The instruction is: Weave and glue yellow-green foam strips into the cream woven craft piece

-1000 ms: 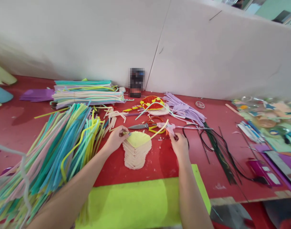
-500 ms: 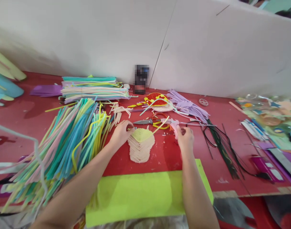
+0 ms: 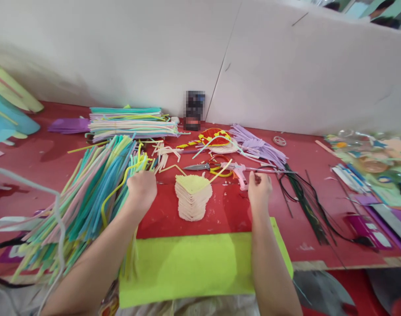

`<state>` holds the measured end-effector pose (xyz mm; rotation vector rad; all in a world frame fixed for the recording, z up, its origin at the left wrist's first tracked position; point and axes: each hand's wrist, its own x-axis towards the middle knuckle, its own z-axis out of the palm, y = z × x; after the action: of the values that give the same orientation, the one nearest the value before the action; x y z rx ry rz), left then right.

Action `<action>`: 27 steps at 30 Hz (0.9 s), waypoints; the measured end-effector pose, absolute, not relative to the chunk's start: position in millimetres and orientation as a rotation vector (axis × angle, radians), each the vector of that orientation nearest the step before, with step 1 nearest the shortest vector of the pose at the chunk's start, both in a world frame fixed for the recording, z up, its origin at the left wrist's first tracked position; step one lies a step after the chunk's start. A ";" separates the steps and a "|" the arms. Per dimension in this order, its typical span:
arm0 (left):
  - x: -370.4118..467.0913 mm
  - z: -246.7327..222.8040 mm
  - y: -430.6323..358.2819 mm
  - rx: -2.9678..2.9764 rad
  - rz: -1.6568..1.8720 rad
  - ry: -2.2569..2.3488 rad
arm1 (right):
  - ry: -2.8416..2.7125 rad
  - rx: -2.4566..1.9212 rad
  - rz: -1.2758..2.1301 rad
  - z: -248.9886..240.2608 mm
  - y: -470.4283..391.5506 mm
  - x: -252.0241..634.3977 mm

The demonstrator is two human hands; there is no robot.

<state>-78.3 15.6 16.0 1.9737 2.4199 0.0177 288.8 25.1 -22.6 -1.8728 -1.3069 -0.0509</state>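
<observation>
A woven piece of cream and pale yellow pipe cleaners (image 3: 193,197) lies flat on the red table, with loose ends sticking out at its upper left and upper right. My left hand (image 3: 142,191) is closed at the right edge of a large bundle of coloured pipe cleaners (image 3: 98,188); its fingertips are hidden. To the right, my right hand (image 3: 259,188) has curled fingers, just beside a pink glue gun (image 3: 240,176). Whether anything is pinched in it I cannot make out. Scissors (image 3: 200,167) with orange and yellow handles lie behind the woven piece.
A lime green sheet (image 3: 190,267) covers the table's front edge. Behind are stacked pipe cleaners (image 3: 131,125), a purple bundle (image 3: 258,145) and a pixelated dark upright object (image 3: 194,109). Black cables (image 3: 319,206) run on the right, near a purple box (image 3: 368,230).
My left hand has moved left from the woven piece to the coloured bundle, uncovering a loose pipe cleaner end. My right hand has shifted slightly right, away from the glue gun.
</observation>
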 end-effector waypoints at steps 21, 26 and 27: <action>-49.0 102.7 4.8 1.003 1.609 1.096 | -1.618 -1.177 0.917 21.1 -21.5 175.9; -24.4 54.3 3.9 0.842 1.472 1.117 | -1.389 -1.006 1.230 27.2 -23.7 160.7; -21.2 45.3 2.0 0.846 1.427 1.131 | -1.341 -1.020 1.225 26.6 -21.5 161.4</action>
<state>-21.2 2.0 45.3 0.8463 1.1307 1.4267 161.4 -21.5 26.6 -1.0200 -1.3410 1.2253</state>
